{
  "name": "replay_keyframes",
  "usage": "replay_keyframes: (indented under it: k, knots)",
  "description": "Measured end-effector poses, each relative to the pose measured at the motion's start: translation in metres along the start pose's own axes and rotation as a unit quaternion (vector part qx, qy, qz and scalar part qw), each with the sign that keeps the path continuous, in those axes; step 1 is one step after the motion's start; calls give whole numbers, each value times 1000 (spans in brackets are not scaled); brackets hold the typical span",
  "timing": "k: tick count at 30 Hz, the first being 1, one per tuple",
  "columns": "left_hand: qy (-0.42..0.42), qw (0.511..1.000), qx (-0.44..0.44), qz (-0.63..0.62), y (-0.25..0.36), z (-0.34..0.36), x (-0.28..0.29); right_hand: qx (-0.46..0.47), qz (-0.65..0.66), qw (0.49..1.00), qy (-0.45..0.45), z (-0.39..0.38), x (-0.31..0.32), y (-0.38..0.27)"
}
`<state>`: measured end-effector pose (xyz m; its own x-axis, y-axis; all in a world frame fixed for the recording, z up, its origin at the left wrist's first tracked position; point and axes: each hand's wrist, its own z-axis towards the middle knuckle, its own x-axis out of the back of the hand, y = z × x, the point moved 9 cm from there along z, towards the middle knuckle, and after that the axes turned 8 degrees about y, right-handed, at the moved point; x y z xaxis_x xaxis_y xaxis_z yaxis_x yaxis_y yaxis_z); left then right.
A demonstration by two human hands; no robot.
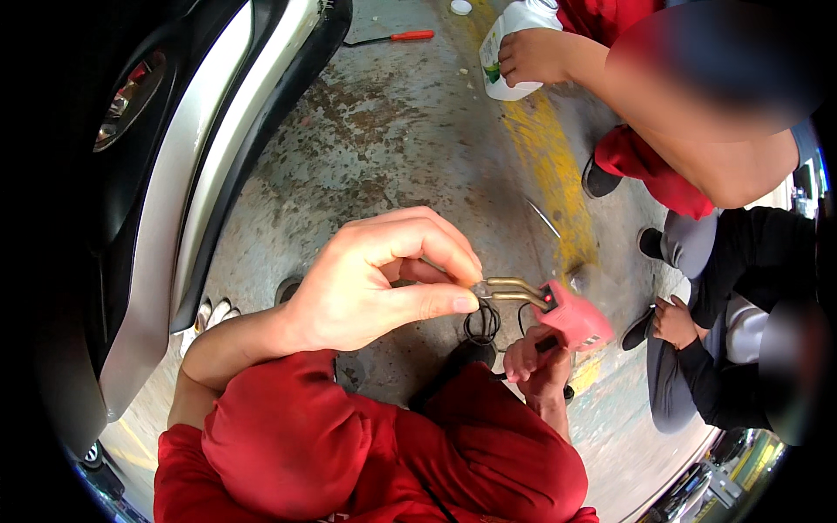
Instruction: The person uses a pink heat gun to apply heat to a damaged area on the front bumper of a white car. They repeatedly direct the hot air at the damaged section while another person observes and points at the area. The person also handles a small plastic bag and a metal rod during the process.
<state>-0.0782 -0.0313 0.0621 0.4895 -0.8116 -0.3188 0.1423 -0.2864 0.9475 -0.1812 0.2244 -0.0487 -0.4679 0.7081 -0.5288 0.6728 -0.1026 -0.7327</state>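
My right hand is closed round the handle of a pink hot stapler, a gun-shaped tool with a small red light at its front. Two bent brass prongs stick out of it toward my left hand. Thumb and forefinger of that hand pinch together at the prong tips, on a small thin metal piece that looks like a staple. Its exact shape is too small to make out. My fingers partly cover it.
A car bumper with silver and white trim stands at left. On the stained floor lie a red-handled screwdriver, a thin metal rod and a coiled black cable. One co-worker's hand holds a white jug; another person crouches at right.
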Motion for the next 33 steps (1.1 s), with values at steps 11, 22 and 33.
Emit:
replay_keyframes:
  k: [11, 22, 33]
  knots:
    - [-8, 999, 12, -51, -12, 1, -1, -35, 57, 997, -27, -2, -4, 8]
    - [-9, 1000, 22, -4, -11, 0, 2, -78, 43, 996, -27, -6, -5, 9]
    - [82, 994, 64, -18, -37, -3, 32, -140, 123, 980, 77, 12, 11, 29]
